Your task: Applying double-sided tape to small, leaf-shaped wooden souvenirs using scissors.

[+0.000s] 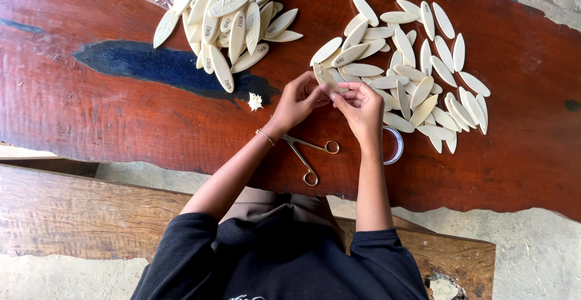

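In the head view, both hands are meeting over the reddish wooden surface [91,112], sharing one pale, leaf-shaped wooden piece [325,77]. The piece is cream-coloured, flat and pointed at both ends, like the many others lying around it. The left hand [296,101] is pinching its near edge with fingers closed on it, a thin bracelet [264,136] showing at the wrist. The right hand [362,105] is curling its fingertips onto the same piece from the other side, so the piece is sitting between the two hands, just above the surface. A spread heap of matching pieces [417,76] is lying just beyond the right hand, and a second heap [227,21] is lying farther off past the left hand. Gold-handled scissors [308,154] are resting below the left wrist, and a roll of clear tape [392,145] is lying beside the right wrist.
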